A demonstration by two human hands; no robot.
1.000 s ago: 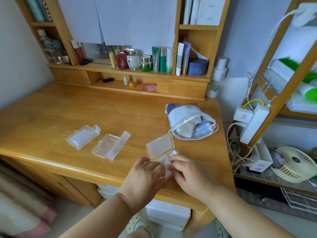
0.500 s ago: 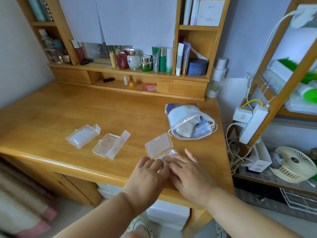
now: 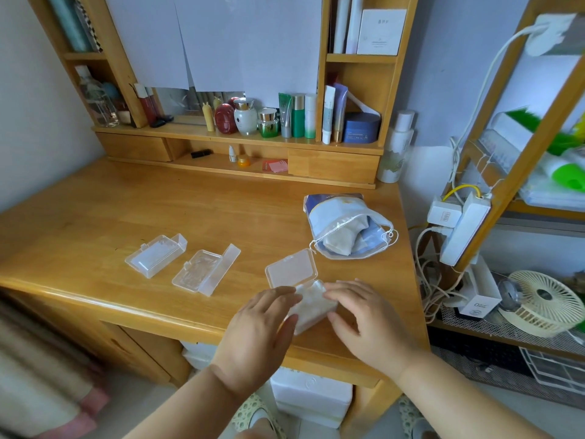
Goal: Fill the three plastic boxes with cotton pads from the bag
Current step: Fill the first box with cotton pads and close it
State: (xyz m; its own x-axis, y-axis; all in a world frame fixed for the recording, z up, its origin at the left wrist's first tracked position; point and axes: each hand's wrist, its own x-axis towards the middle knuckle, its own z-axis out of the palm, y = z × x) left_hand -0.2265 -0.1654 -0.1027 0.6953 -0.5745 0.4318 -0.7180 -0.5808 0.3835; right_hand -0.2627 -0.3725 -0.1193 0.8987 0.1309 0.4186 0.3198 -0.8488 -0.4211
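— Parting over the nearest box [image 3: 311, 307] now: left hand [image 3: 256, 327] easing off to one side and right hand [image 3: 364, 315] to the other, after pressing down together on the stack a second ago.

— Pinching anything?

— Nothing. Loosely spread and slightly bent on both sides, just touching the box's edges. Uncovering the cotton pads [image 3: 308, 299] between the two sets of fingertips, packed level with the rim.

— So, for the task?

— Probably one box filled, with its lid [image 3: 291, 269] up just beyond the fingertips and not yet shut. Leaves the two open boxes [image 3: 156, 255] [image 3: 205, 272] well left of the left fingers, seemingly without pads. Needs more from the bag [image 3: 348, 229], lying open-mouthed beyond the right fingers.

— Any writing?

— Too blurred to read on the bag's blue print. Same for the white card [image 3: 381, 31] on the upper shelf.
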